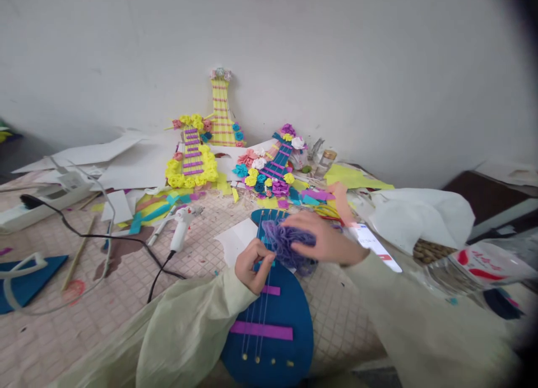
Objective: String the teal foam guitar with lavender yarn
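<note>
A blue guitar-shaped craft piece [277,320] with purple strips and thin strings lies on the table in front of me. My left hand [252,267] is closed in a pinch at the strings near the guitar's neck. My right hand [323,239] rests on a tangled bundle of purple yarn [286,242] over the neck, with its fingers curled on the bundle. Both sleeves are pale green.
Three finished guitars covered in paper flowers [191,161] [222,110] [273,169] lean at the wall. A white glue gun [180,231] with a black cord lies at left. A phone [374,245], white paper, a glass jar [325,161] and plastic bags sit at right.
</note>
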The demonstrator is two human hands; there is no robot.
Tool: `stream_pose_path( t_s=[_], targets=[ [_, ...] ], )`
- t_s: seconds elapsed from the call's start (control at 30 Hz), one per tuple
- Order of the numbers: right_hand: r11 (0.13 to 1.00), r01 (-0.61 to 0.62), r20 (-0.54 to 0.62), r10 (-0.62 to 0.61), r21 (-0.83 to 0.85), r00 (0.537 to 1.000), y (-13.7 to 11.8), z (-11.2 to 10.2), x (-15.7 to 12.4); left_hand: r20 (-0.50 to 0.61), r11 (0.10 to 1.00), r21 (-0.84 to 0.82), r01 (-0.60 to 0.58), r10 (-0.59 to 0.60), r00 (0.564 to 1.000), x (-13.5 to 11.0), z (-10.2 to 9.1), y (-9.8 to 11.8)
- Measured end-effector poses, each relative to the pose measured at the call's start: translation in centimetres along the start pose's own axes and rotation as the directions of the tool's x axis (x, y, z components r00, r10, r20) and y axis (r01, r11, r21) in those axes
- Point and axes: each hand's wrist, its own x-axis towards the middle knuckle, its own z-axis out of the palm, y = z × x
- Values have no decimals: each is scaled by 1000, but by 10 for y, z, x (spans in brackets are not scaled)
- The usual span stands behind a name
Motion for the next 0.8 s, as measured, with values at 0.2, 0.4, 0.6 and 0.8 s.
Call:
stream_pose_path(
  t_s=[0.2,0.4,0.6,0.8],
  targets=[
    [973,-86,120,113,-212,986,-20,35,-13,5,991,-129,21,-20,1000,-5,-3,-2],
    [853,-398,-79,395,-338,915,20,41,-28,-4,985,-175,10,-11,1000,-5,-3,-1],
    [811,-570,-335,505,-131,796,57,21,-35,0,982,-190,22,-22,1000,-8,-2,-2],
    [829,-555,-612,405,-68,679,94,-45,-20,28,981,-187,48,-44,999,-10,0,-2]
  ],
)
